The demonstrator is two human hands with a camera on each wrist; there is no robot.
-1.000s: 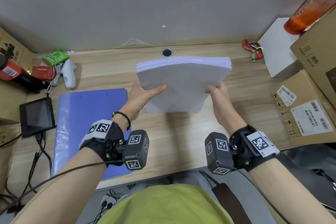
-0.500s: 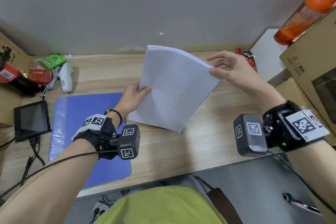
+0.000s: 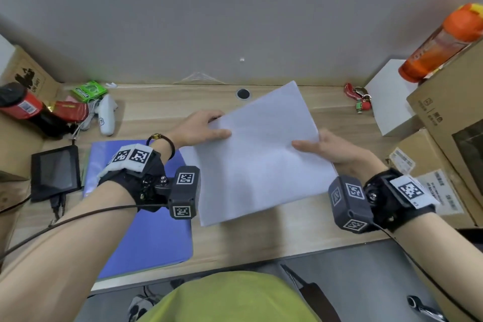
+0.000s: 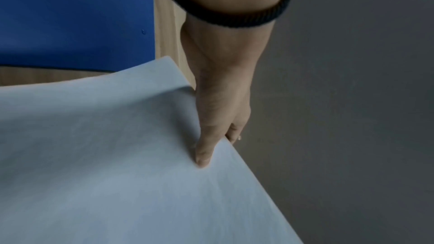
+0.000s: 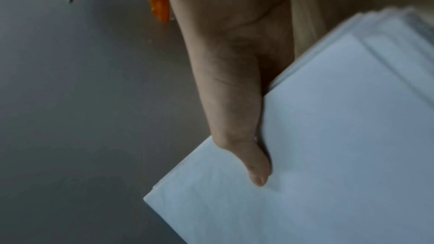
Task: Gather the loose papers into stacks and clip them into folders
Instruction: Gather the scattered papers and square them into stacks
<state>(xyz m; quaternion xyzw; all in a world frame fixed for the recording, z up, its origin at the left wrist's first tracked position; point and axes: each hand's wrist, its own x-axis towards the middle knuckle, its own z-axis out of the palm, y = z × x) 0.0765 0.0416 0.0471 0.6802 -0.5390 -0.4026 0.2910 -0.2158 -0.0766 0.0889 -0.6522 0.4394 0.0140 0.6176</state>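
A thick stack of white paper [image 3: 258,154] is held above the wooden desk [image 3: 274,238], turned at an angle with one corner pointing to the wall. My left hand [image 3: 209,128] grips its left edge, thumb on top [image 4: 203,155] and fingers beneath. My right hand [image 3: 321,148] grips the right edge the same way, thumb pressed on the top sheet [image 5: 256,170]. The stack [image 5: 340,146] shows its layered sheets in the right wrist view. A closed blue folder [image 3: 141,230] lies flat on the desk to the left, partly under my left forearm.
A small black screen [image 3: 56,171], a white controller [image 3: 107,117], red and green packets sit at the left. Cardboard boxes [image 3: 444,138], a white box [image 3: 389,97] and an orange bottle [image 3: 441,44] crowd the right. Red keys [image 3: 358,98] lie near the wall.
The stack went from level, to tilted up on edge, to lying flatter and turned diagonally. My right hand moved from the top corner back down to the right edge.
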